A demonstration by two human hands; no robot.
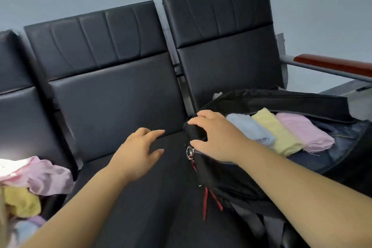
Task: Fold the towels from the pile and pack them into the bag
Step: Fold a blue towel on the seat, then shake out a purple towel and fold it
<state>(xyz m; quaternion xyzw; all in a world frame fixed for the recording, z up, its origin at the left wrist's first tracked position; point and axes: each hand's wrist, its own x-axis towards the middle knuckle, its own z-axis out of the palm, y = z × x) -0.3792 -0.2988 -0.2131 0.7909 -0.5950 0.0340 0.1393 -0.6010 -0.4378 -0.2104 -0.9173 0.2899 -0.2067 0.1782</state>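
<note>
A black backpack [251, 100] lies open on the right seat. Three folded towels sit side by side inside it: a blue towel [249, 129], a yellow towel [275, 135] and a pink towel [304, 133]. My right hand [213, 135] grips the bag's near rim at its top end, fingers curled over the black fabric. My left hand [138, 153] hovers over the middle seat with fingers loosely spread, holding nothing. A pile of unfolded towels [30, 183], pink, yellow and blue, lies at the lower left.
A row of black padded bench seats [112, 98] runs along a grey wall. A red-brown armrest [334, 64] on a metal bar sticks out at the right. Red zipper pulls [207, 199] and a metal ring [190, 152] hang from the bag.
</note>
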